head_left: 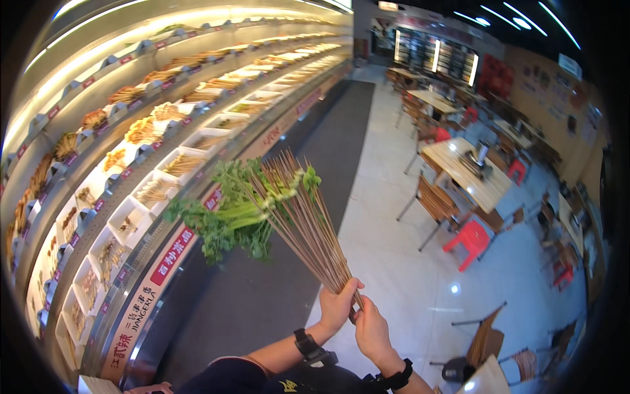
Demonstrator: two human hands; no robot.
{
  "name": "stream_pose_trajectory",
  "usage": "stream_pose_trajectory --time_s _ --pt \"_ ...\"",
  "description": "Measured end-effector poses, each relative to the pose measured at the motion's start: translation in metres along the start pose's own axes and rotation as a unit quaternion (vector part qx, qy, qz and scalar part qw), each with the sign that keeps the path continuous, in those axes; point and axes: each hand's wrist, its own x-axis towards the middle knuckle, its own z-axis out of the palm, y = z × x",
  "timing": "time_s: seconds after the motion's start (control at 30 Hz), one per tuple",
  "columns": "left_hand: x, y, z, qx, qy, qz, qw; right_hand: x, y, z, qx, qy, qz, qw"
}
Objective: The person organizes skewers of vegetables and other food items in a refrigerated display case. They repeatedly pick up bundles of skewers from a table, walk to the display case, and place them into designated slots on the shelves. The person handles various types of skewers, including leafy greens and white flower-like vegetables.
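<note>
A bundle of long thin skewers (315, 236) fans out in front of me, with leafy green vegetables (241, 212), which look like cilantro, threaded near the far ends and hanging to the left. My left hand (338, 304) grips the lower part of the bundle, thumb across the sticks. Close beside it, my right hand (371, 327) is closed around the butt ends of the skewers. Both wrists wear black straps. The fingers on the far side of the bundle are hidden.
A lit refrigerated display shelf (162, 236) with skewered foods in white trays (130, 221) runs along the left. A dark floor mat (236, 295) lies beside it. To the right stand wooden tables (492, 184), chairs (433, 197) and red stools (467, 241).
</note>
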Motion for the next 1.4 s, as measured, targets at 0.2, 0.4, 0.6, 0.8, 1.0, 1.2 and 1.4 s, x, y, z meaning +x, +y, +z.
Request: stream_pose_trajectory --time_s 0.2,0.4,0.6,0.8,1.0,1.2,1.4 --pt "0.105 0.001 -0.007 -0.085 0.101 0.051 0.990 0.128 -0.009 0.022 -0.020 0.026 -0.093 0.995" --pt "0.237 -0.011 -0.028 -0.092 0.075 0.125 0.985 0.281 -0.001 0.008 -0.008 0.023 -0.208 0.978" --pt "0.342 0.049 -0.034 -0.074 0.194 0.169 0.963 0.452 -0.004 -0.065 -0.017 0.017 -0.236 0.972" --pt "0.413 0.073 -0.060 -0.047 0.308 0.174 0.934 0.626 -0.016 -0.106 0.002 0.023 -0.269 0.963" --pt "0.519 0.074 -0.098 -0.078 0.428 0.197 0.879 0.806 -0.060 -0.096 0.136 -0.016 -0.313 0.940" --pt "0.667 0.083 -0.142 -0.128 0.514 0.268 0.804 0.966 -0.124 -0.071 0.218 -0.063 -0.296 0.928" --pt "0.782 0.115 -0.164 -0.112 0.570 0.283 0.763 1.131 -0.179 -0.040 0.258 -0.082 -0.328 0.905"
